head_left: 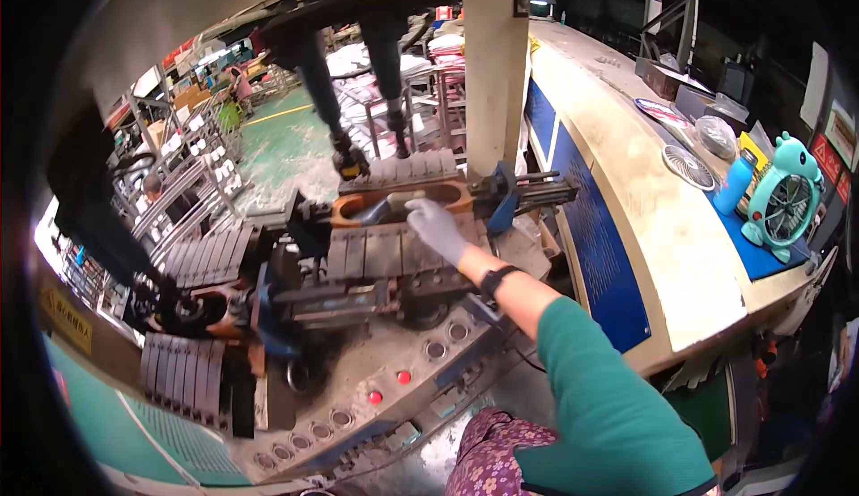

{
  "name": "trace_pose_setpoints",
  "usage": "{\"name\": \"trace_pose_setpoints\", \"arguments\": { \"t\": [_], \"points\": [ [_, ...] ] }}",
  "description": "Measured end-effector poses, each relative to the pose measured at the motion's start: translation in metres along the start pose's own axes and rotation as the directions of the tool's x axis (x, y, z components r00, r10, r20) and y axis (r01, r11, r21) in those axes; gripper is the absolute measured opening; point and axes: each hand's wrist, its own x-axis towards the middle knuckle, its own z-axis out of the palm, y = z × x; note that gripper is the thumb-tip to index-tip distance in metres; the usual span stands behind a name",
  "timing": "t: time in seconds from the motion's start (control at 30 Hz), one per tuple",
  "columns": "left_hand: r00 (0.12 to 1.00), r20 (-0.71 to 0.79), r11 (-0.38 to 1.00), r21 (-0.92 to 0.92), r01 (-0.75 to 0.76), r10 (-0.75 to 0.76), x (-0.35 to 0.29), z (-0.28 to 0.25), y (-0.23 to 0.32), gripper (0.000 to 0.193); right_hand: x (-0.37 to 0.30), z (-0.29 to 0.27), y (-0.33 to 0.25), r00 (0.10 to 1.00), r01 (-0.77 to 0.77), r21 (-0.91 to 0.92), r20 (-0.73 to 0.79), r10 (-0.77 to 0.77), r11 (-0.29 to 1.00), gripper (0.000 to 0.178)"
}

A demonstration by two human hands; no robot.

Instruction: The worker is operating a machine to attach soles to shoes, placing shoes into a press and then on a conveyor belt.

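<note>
My right hand, in a pale grey glove, reaches into the press from the right. Its fingers look closed at the tan end of a dark, shoe-shaped piece, slightly blurred. That piece lies tilted in an oval orange-brown holder. Rows of grey metal plates stand before the holder and behind it. Above, two dark rods come down, their lower ends over the far plates. My left hand is out of view.
A second station with plates stands at the left. Red buttons and round gauges sit on the front panel. On the cream cabinet at the right are a blue bottle, a turquoise fan and a round grille. A pillar rises behind.
</note>
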Motion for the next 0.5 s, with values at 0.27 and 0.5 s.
{"name": "trace_pose_setpoints", "arguments": {
  "t": [0.27, 0.5],
  "points": [
    [0.943, -0.027, 0.942, 0.055, -0.331, 0.333, -0.028, 0.198, 0.052, 0.040, 0.124, 0.045, 0.093, 0.929, -0.039, -0.554, 0.286, 0.234, 0.832, 0.051],
    [0.966, 0.195, 0.980, 0.062, -0.188, 0.172, -0.142, 0.274, 0.039, 0.051, 0.151, 0.079, 0.124, 0.845, 0.273, -0.672, 0.510, 0.163, 0.689, 0.048]
  ]
}}
